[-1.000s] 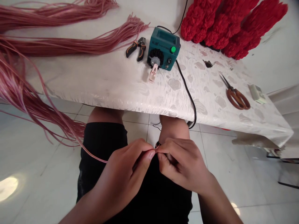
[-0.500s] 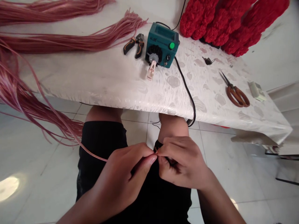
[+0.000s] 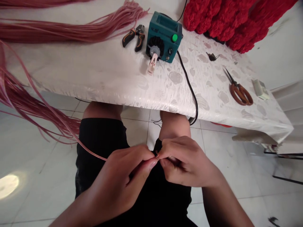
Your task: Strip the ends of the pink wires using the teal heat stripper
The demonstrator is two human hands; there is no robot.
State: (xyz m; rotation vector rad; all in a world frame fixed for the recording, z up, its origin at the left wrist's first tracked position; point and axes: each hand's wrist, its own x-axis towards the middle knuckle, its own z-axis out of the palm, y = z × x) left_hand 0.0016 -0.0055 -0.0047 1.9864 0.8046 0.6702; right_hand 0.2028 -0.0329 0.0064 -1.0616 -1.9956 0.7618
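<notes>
Over my lap, my left hand (image 3: 131,173) is closed in a pinch on a long pink cord (image 3: 91,154). The cord runs in from the left and passes behind that hand. Right beside it, my right hand (image 3: 183,160) pinches at the cord's end (image 3: 157,155), where a small orange-pink bit sticks up between the fingertips. The two hands' fingertips almost touch. Most of the cord's end is covered by the fingers, so I cannot tell its exact shape.
On the table (image 3: 106,75) are black-and-orange pliers (image 3: 134,37), a teal motor box (image 3: 163,37) with a clip, brown-handled scissors (image 3: 239,91), a small pale box (image 3: 260,89) and red fabric flowers (image 3: 217,22). Bundled pink cords (image 3: 61,31) lie at left; some hang over the edge.
The view has shifted slightly, so the table items sit higher in the picture. Both hands keep their pinch on the cord, the right hand's fingers having moved a little at its end.
</notes>
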